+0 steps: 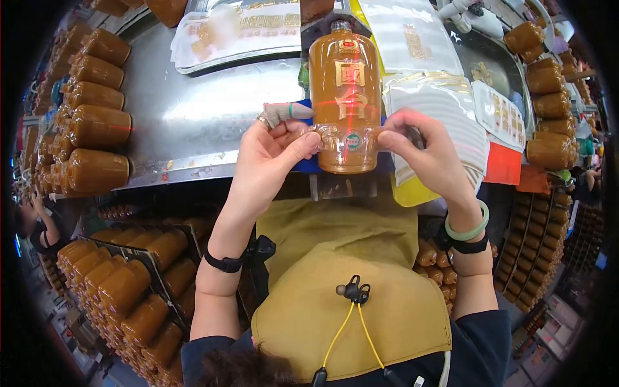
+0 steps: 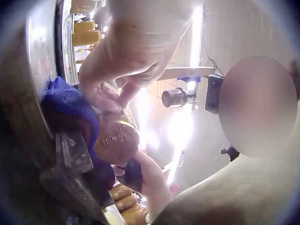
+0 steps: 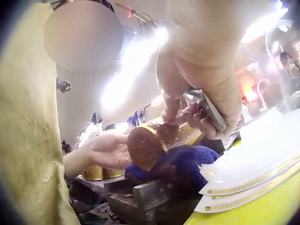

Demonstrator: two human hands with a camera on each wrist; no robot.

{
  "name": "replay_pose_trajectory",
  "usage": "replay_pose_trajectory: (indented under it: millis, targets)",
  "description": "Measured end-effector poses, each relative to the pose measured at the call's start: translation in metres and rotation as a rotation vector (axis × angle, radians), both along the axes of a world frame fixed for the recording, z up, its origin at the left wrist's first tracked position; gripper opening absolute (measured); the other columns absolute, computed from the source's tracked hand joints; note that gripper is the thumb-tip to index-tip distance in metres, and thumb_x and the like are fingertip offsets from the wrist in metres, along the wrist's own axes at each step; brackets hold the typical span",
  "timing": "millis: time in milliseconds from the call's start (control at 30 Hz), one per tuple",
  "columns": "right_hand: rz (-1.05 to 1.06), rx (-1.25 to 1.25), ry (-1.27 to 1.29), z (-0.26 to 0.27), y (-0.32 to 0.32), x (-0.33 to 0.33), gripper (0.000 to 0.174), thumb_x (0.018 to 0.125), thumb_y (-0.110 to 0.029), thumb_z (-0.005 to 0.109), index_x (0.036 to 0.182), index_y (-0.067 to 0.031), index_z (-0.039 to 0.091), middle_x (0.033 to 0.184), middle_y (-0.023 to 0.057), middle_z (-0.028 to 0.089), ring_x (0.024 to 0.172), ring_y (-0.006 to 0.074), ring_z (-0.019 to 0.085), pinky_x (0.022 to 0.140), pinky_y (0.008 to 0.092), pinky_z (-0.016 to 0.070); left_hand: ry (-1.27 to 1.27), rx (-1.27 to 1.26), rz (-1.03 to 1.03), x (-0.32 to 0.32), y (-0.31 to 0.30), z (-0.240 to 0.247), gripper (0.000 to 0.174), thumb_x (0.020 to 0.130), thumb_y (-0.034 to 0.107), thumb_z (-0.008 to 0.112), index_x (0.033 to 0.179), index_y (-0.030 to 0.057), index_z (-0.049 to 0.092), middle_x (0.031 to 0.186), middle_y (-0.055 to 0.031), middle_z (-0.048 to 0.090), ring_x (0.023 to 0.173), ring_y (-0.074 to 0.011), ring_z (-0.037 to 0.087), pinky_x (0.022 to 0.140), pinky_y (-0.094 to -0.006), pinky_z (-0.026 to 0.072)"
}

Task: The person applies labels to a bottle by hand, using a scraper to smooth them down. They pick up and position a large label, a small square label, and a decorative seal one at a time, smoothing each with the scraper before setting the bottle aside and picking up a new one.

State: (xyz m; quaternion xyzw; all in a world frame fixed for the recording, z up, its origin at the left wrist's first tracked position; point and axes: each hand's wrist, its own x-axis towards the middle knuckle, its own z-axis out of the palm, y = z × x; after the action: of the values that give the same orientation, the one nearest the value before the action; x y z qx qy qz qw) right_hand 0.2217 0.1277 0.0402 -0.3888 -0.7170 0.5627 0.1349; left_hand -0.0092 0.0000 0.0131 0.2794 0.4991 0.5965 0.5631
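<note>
An amber bottle (image 1: pixel 345 71) with gold characters lies on a blue cloth (image 3: pixel 194 161), its base towards the person. Across its lower part runs a clear decal film (image 1: pixel 371 137) with a small green round emblem (image 1: pixel 352 140). My left hand (image 1: pixel 274 145), a grey sleeve on one finger, pinches the film's left end between thumb and finger at the bottle's side. Opposite, my right hand (image 1: pixel 422 148) pinches the right end. A flat silvery piece (image 3: pixel 213 112) is tucked in the right hand's curled fingers. The bottle's round base (image 3: pixel 146 147) shows in the right wrist view.
Wet white decal sheets (image 1: pixel 438 116) are stacked right of the bottle, above a yellow board (image 1: pixel 416 193). Another decal stack (image 1: pixel 238 39) lies at the back left on the metal table (image 1: pixel 174 109). Amber bottles (image 1: pixel 100 126) line the left edge; racks of bottles stand below.
</note>
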Motion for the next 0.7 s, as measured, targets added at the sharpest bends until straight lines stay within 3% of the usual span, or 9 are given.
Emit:
replay_pose_trajectory:
  millis: [267, 367, 467, 533, 600, 700]
  targets:
    - [-0.057, -0.071, 0.08, -0.007, -0.004, 0.001, 0.011, 0.096, -0.014, 0.069, 0.099, -0.0027, 0.068, 0.083, -0.0057, 0.063, 0.074, 0.0019, 0.051, 0.067, 0.0205, 0.0422, 0.096, 0.029, 0.018, 0.003, -0.001, -0.009, 0.027, 0.096, 0.004, 0.072, 0.121, 0.0014, 0.06, 0.1, -0.0017, 0.065, 0.094, -0.0076, 0.059, 0.086, -0.0269, 0.0514]
    - [-0.061, -0.081, 0.065, -0.008, -0.004, 0.001, 0.012, 0.097, -0.014, 0.069, 0.099, -0.0026, 0.068, 0.084, -0.0054, 0.063, 0.076, 0.0021, 0.051, 0.069, 0.0209, 0.0427, 0.034, 0.062, 0.057, 0.004, -0.002, -0.009, 0.02, 0.099, 0.007, 0.068, 0.118, 0.0023, 0.062, 0.104, -0.0028, 0.067, 0.093, -0.0079, 0.059, 0.085, -0.0267, 0.0513]
    - [-0.056, -0.103, 0.07, -0.003, -0.005, 0.0, 0.013, 0.097, -0.015, 0.069, 0.099, -0.0029, 0.068, 0.084, -0.0056, 0.062, 0.076, 0.0022, 0.051, 0.069, 0.0209, 0.0427, -0.242, -0.006, 0.062, -0.002, -0.003, -0.007, 0.016, 0.105, 0.011, 0.06, 0.118, 0.0014, 0.063, 0.105, -0.0042, 0.069, 0.094, -0.0101, 0.064, 0.083, -0.0267, 0.0521]
    - [-0.063, -0.102, 0.074, -0.008, -0.005, 0.0, 0.013, 0.098, -0.015, 0.069, 0.099, -0.0029, 0.068, 0.084, -0.0058, 0.062, 0.077, 0.0021, 0.051, 0.07, 0.0208, 0.0428, -0.241, 0.016, 0.054, -0.001, -0.003, -0.009, 0.019, 0.102, 0.009, 0.064, 0.119, 0.0002, 0.063, 0.103, -0.0053, 0.07, 0.094, -0.011, 0.065, 0.082, -0.0265, 0.0528]
    - [-0.07, -0.102, 0.079, -0.011, -0.005, 0.0, 0.013, 0.098, -0.016, 0.069, 0.099, -0.003, 0.068, 0.084, -0.0059, 0.062, 0.077, 0.0021, 0.051, 0.07, 0.0208, 0.0429, 0.009, 0.069, 0.091, 0.004, -0.004, -0.018, 0.022, 0.099, 0.007, 0.069, 0.119, -0.0008, 0.063, 0.102, -0.0061, 0.07, 0.092, -0.0116, 0.066, 0.08, -0.0267, 0.0531]
    - [-0.067, -0.107, 0.074, -0.012, -0.005, 0.001, 0.013, 0.098, -0.015, 0.068, 0.1, -0.0029, 0.068, 0.086, -0.0056, 0.062, 0.079, 0.0025, 0.052, 0.071, 0.021, 0.0433, -0.056, 0.041, 0.098, 0.003, -0.003, -0.019, 0.028, 0.095, 0.005, 0.074, 0.119, -0.0009, 0.063, 0.101, -0.0058, 0.069, 0.091, -0.0122, 0.066, 0.083, -0.0281, 0.0543]
